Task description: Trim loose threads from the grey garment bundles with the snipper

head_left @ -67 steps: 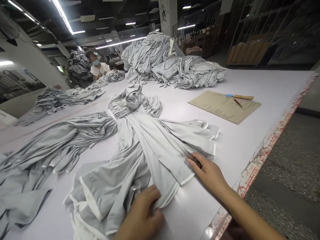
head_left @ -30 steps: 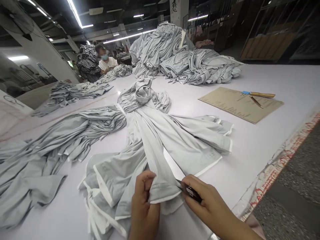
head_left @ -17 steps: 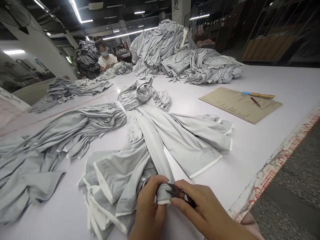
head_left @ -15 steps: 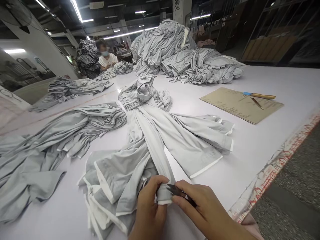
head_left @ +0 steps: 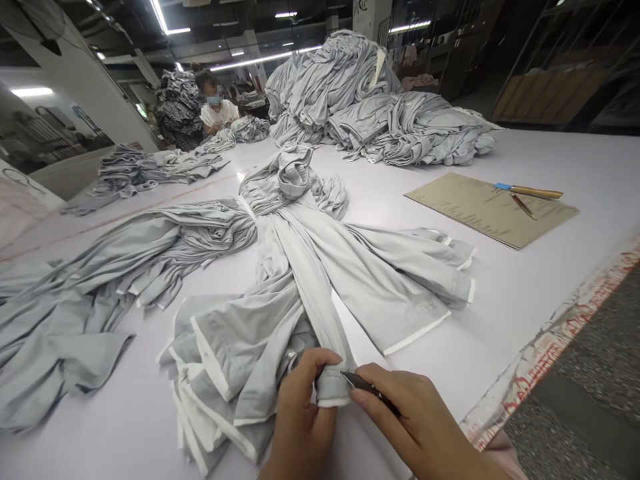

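Close to the table's front, my left hand is closed on the end of a long grey fabric piece with a white edge; a row of stitching shows across it. My right hand grips small dark thread snips, thumb and fingers pressed on both sides. The pointed tip touches or nearly touches the fabric by the stitching, and the blades look closed together. More grey pieces with white edges fan out around my hands, gathered at a bunched bundle farther up the table.
A big heap of grey fabric stands at the back. To the right lies a brown cardboard sheet carrying a wooden-handled tool and a pen. More grey fabric spreads left. A masked person is at the far left.
The snips' blades, apart earlier, now look closed, and the tip has shifted slightly off the fabric's middle. Both hands keep their grips. The view has shifted a little.
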`<state>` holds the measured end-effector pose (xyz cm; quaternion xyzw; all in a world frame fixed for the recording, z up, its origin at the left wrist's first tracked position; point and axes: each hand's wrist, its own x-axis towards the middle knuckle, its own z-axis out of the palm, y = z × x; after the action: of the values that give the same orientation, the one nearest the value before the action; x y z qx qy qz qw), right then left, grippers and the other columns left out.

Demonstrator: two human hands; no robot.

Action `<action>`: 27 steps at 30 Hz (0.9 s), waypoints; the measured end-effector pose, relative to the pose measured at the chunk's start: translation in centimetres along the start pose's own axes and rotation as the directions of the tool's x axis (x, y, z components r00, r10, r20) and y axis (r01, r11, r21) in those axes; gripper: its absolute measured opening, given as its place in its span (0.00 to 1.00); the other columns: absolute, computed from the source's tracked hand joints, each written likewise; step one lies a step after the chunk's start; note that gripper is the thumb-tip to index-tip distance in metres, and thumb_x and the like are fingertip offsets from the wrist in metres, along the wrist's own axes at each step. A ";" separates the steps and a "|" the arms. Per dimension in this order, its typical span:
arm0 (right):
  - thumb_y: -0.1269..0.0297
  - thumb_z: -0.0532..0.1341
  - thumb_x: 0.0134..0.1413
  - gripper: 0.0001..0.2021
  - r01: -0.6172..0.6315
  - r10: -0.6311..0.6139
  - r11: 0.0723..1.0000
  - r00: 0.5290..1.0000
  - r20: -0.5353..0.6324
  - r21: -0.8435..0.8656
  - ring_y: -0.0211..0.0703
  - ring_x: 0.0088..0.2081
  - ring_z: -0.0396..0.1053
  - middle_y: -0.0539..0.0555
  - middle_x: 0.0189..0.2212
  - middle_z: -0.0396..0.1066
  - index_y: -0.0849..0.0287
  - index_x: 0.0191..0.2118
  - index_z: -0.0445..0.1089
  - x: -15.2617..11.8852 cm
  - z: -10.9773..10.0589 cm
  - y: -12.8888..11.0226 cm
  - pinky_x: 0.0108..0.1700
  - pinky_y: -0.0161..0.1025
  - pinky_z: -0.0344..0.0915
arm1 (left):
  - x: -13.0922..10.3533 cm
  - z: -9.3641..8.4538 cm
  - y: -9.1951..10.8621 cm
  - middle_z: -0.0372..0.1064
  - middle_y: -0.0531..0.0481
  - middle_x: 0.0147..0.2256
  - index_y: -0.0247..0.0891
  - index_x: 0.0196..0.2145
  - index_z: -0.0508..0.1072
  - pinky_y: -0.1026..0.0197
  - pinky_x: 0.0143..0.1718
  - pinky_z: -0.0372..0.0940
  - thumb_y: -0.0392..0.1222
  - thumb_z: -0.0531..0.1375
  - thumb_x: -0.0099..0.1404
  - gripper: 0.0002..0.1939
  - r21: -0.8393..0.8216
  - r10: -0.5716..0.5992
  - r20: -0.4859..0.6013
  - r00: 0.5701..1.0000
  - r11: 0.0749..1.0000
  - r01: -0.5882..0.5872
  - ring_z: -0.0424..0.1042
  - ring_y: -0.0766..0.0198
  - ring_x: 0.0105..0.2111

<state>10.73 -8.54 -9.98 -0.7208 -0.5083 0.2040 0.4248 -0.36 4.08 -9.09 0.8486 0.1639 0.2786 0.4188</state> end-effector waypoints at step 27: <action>0.54 0.55 0.60 0.11 -0.239 0.279 0.940 0.949 -0.145 0.245 0.37 0.25 0.54 0.44 0.22 0.53 0.54 0.30 0.59 1.7 -1.7 2.0 0.26 0.32 0.53 | 1.4 -1.9 0.2 0.60 0.52 0.25 0.36 0.21 0.69 0.63 0.31 0.56 0.50 0.56 0.64 0.19 -0.422 -0.501 0.188 0.845 0.736 0.530 0.60 0.64 0.27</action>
<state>13.77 -7.89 -10.45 -0.7442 -0.3423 0.2494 0.5165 -0.43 5.86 -7.53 0.6546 0.3088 0.1562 0.6721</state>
